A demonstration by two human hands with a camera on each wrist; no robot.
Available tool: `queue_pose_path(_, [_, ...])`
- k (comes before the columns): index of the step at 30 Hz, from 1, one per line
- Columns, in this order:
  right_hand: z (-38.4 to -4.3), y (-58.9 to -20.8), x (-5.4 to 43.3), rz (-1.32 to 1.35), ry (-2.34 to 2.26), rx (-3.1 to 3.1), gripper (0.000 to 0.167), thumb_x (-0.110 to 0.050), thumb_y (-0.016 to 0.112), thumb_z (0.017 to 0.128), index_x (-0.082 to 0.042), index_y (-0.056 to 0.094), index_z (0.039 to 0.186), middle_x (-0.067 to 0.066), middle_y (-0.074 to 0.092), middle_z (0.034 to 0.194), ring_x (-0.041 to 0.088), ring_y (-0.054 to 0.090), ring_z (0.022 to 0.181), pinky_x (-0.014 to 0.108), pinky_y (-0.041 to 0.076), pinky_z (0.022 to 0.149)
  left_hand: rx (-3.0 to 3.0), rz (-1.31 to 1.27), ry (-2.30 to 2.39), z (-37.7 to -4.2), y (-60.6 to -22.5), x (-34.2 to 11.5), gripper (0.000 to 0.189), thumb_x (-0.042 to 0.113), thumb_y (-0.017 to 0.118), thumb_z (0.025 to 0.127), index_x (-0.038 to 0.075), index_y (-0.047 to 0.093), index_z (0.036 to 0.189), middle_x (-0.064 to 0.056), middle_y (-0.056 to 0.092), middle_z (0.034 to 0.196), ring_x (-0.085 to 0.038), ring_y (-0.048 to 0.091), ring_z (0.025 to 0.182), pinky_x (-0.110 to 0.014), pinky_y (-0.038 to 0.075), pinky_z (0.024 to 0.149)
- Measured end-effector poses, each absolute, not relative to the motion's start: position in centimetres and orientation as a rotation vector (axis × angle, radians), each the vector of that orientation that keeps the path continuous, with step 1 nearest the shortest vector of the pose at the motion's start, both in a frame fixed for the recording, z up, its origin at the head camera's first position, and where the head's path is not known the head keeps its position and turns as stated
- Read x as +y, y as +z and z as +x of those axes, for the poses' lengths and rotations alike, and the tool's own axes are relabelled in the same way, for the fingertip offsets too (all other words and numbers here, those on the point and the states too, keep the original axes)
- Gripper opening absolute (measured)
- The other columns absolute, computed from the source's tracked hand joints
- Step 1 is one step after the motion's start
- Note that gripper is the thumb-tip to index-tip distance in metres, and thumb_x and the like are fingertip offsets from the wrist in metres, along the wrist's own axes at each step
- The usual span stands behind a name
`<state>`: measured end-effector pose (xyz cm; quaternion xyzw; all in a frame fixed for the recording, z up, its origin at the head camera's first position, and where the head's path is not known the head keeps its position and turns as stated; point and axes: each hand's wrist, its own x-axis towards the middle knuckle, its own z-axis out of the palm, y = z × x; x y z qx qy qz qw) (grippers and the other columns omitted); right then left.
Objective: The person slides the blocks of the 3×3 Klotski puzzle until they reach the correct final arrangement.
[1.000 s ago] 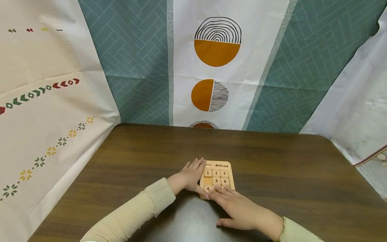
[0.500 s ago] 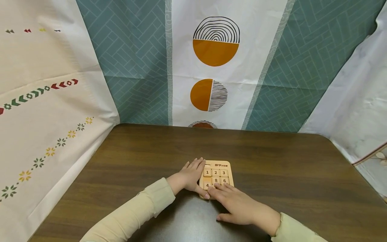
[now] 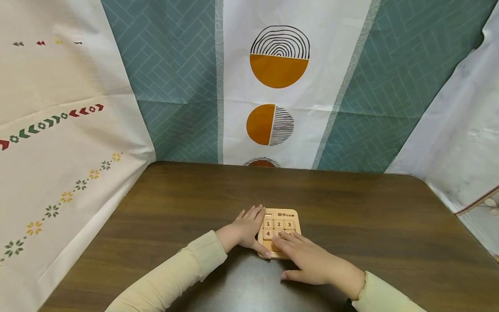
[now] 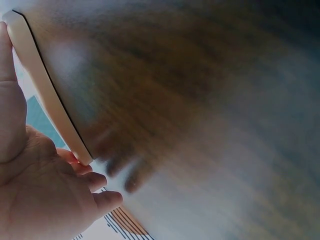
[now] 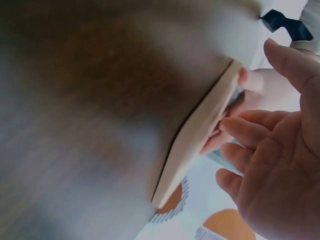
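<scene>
A light wooden number slide puzzle lies flat on the dark table, its tiles in rows. In the head view, 1, 2 and 3 form the top row. The 4 tile sits at the left of the second row, with a bare slot below it. My left hand holds the puzzle's left side, fingers at the far corner and thumb at the near corner. My right hand reaches over the lower right tiles with fingers extended, fingertips on them and thumb apart. It hides part of the lower tiles.
The brown wooden table surrounds the puzzle. A patterned curtain hangs behind its far edge. White cloth drapes along the left side, and another pale cloth hangs at the right.
The 4 tile has slid up from the bottom row to the second row, and the slot under it is now bare. My right hand has shifted slightly up; the left stays in place.
</scene>
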<state>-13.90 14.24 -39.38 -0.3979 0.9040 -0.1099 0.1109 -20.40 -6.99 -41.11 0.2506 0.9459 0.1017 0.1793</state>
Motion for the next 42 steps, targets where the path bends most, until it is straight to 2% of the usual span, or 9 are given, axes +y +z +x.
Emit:
queue_pose_path(10, [-12.5, -39.2, 16.1, -1.158, -0.334, 2.656, 0.073, -0.044, 0.064, 0.088, -0.003, 0.039, 0.144, 0.014, 0.043, 0.146, 0.033, 0.034, 0.138, 0.054, 0.028, 0.109, 2.675, 0.709, 0.290, -20.5, -41.0, -7.0, 0.124, 0.067, 0.073, 0.066, 0.005, 0.010, 0.153, -0.012, 0.007, 0.160, -0.030, 0.009, 0.147, -0.050, 0.014, 0.117])
queue_pose_path(16, [-12.5, -39.2, 15.6, -1.173, -0.310, 2.658, 0.075, -0.041, 0.069, 0.084, -0.003, 0.041, 0.142, 0.012, 0.045, 0.145, 0.034, 0.037, 0.137, 0.054, 0.028, 0.109, 2.676, 0.707, 0.293, -20.3, -41.1, -6.8, 0.124, 0.067, 0.073, 0.066, 0.005, 0.011, 0.153, -0.012, 0.008, 0.160, -0.030, 0.010, 0.147, -0.049, 0.015, 0.117])
queue_pose_path(30, [-12.8, -39.5, 13.8, -1.140, -0.372, 2.578, 0.077, -0.041, 0.069, 0.083, -0.009, 0.037, 0.146, 0.009, 0.038, 0.151, 0.033, 0.030, 0.141, 0.053, 0.024, 0.113, 2.684, 0.725, 0.291, -20.3, -41.1, -6.8, 0.123, 0.065, 0.075, 0.065, 0.004, 0.012, 0.153, -0.013, 0.009, 0.160, -0.030, 0.011, 0.147, -0.050, 0.015, 0.117])
queue_pose_path(38, [-13.9, -39.3, 14.5, -1.084, -0.413, 2.630, 0.079, -0.041, 0.066, 0.086, 0.000, 0.034, 0.145, 0.020, 0.035, 0.150, 0.036, 0.027, 0.141, 0.055, 0.025, 0.111, 2.675, 0.708, 0.295, -20.3, -41.1, -6.7, 0.124, 0.066, 0.074, 0.065, 0.005, 0.011, 0.153, -0.012, 0.009, 0.160, -0.029, 0.010, 0.147, -0.049, 0.015, 0.117])
queue_pose_path(42, [-14.3, -39.2, 14.7, -1.042, -0.402, 2.631, 0.082, -0.040, 0.067, 0.085, 0.002, 0.031, 0.146, 0.020, 0.034, 0.151, 0.036, 0.027, 0.142, 0.055, 0.023, 0.112, 2.674, 0.705, 0.305, -20.4, -40.9, -6.8, 0.124, 0.066, 0.075, 0.065, 0.005, 0.011, 0.153, -0.013, 0.009, 0.160, -0.029, 0.010, 0.147, -0.049, 0.014, 0.117])
